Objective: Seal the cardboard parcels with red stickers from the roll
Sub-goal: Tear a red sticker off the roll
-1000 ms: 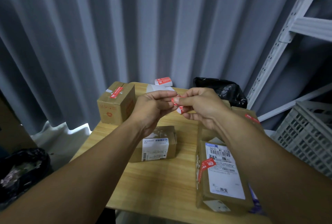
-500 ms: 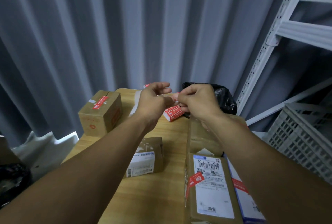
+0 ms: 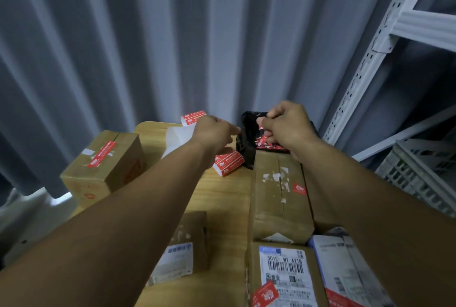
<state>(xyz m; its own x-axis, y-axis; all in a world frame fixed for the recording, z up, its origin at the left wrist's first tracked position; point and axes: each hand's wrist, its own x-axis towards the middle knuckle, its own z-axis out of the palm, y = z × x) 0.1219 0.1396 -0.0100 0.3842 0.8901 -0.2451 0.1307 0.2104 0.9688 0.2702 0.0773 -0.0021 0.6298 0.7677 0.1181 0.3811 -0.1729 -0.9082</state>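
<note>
Two hands reach to the far end of a wooden surface [image 3: 222, 208]. The right hand [image 3: 286, 125] grips the rim of a black bag [image 3: 246, 151] that holds red scraps [image 3: 265, 141]. The left hand [image 3: 214, 133] stretches towards the bag; whether it holds anything cannot be told. The sticker roll [image 3: 228, 162] lies just below the left hand, left of the bag, among cardboard parcels [image 3: 278, 198].

- Bottom right, the white shipping label [image 3: 286, 274] on the cardboard parcel [image 3: 253, 257] reads "501E M1 A21B" in bold black, just above a barcode.
- The red sticker [image 3: 102, 154] on the left box [image 3: 108, 178] carries white print, too blurred to read.
- The sticker strip [image 3: 228, 162] on the counter [image 3: 222, 208] shows a white logo and lines of characters, none legible.
- The small parcel's label [image 3: 172, 262] has a dark heading, smeared and unreadable.
</note>
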